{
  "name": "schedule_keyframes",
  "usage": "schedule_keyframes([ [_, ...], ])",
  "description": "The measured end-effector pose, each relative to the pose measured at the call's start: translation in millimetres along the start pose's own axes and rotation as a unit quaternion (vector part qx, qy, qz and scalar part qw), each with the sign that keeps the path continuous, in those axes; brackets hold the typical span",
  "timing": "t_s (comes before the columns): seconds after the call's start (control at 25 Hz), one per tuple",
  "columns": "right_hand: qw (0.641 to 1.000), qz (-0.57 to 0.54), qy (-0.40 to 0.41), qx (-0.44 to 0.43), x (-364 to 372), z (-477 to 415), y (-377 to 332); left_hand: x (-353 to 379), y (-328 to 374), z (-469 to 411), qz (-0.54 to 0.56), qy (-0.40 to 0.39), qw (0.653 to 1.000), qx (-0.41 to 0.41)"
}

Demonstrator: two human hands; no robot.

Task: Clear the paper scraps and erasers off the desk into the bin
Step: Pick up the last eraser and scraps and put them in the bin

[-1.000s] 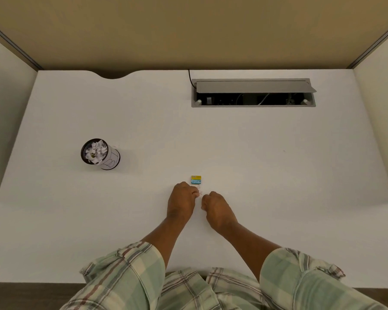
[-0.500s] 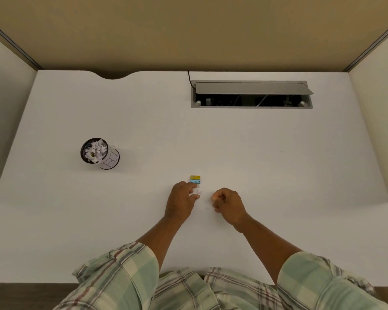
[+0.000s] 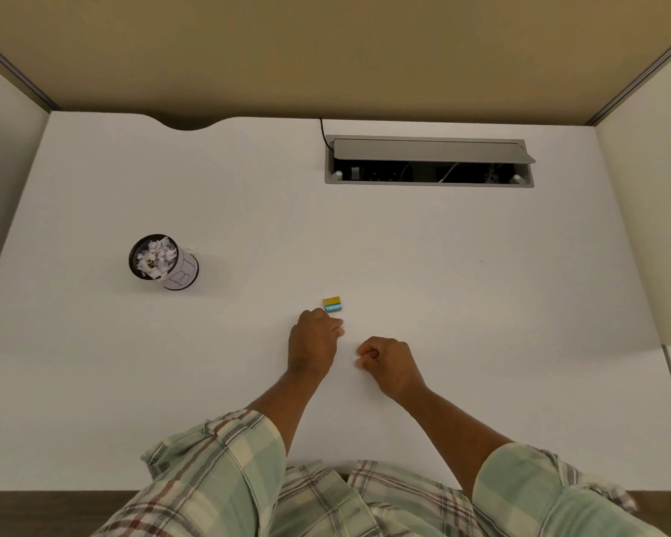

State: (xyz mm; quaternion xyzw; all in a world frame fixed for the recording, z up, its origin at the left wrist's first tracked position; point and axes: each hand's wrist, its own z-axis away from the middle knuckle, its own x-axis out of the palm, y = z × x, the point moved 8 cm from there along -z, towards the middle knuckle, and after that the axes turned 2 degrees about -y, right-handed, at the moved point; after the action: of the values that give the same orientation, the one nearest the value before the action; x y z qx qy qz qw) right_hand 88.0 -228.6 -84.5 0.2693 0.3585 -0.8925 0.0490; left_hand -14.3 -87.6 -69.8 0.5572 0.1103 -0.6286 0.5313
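A small yellow and blue eraser (image 3: 332,305) lies on the white desk (image 3: 481,288) near the middle. Just below it, my left hand (image 3: 314,341) rests on the desk with its fingertips pinched together where a small white paper scrap lay. The scrap itself is hidden under the fingers. To the right and a little nearer to me, my right hand (image 3: 388,362) is curled into a fist, apart from the left hand, with nothing visible in it. The bin (image 3: 163,261), a small round dark mesh cup with a white label, stands at the left, full of white paper scraps.
An open cable tray (image 3: 429,160) with a grey flap is sunk into the desk at the back right, with a black cable beside it. Partition walls close in the back and both sides. A curved cutout (image 3: 186,124) notches the desk's back edge.
My right hand has pulled away from the left, to the right and towards me, closing into a fist. My left hand stayed by the eraser, and its fingers closed over the scrap.
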Motion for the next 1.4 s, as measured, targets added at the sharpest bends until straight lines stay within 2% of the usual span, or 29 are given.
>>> schedule_keyframes([
  [0.2, 1.000, -0.008, 0.014, 0.009, -1.2, -0.1, -0.1, -1.6, 12.3, -2.1, -0.089, -0.007, 0.996, 0.029],
  [0.28, 0.999, -0.023, 0.023, 0.011, -3.0, -0.3, -0.4, 1.0, 9.6, -4.2, -0.082, -0.017, 0.996, 0.025],
  [0.4, 0.999, -0.025, 0.033, 0.013, -3.2, -0.9, -1.0, -2.7, -7.6, -4.4, 0.050, -0.012, 0.999, -0.015],
  [0.52, 0.999, 0.017, 0.034, 0.000, 2.5, -1.3, -3.5, -16.1, -35.2, 3.1, 0.188, 0.025, 0.980, -0.061],
  [0.64, 0.994, 0.101, 0.019, -0.030, 11.1, -2.3, -10.8, -20.4, -59.0, 16.8, 0.244, 0.026, 0.965, -0.092],
  [0.8, 0.971, 0.224, 0.005, -0.085, 24.1, 0.4, -22.8, -18.3, -86.5, 36.9, 0.282, 0.021, 0.950, -0.134],
  [0.96, 0.957, 0.270, 0.005, -0.103, 30.5, 4.9, -31.3, -23.4, -101.6, 56.0, 0.326, 0.036, 0.932, -0.154],
  [1.08, 0.972, 0.216, 0.013, -0.090, 30.7, 0.9, -43.7, -44.6, -113.7, 69.8, 0.358, 0.082, 0.917, -0.154],
  [1.16, 0.976, 0.184, 0.030, -0.112, 31.4, -7.5, -74.8, -72.9, -126.7, 76.6, 0.374, 0.139, 0.904, -0.153],
  [1.4, 0.977, 0.060, 0.050, -0.200, 45.3, -44.8, -243.8, -186.3, -185.3, 62.9, 0.400, 0.335, 0.837, -0.168],
])
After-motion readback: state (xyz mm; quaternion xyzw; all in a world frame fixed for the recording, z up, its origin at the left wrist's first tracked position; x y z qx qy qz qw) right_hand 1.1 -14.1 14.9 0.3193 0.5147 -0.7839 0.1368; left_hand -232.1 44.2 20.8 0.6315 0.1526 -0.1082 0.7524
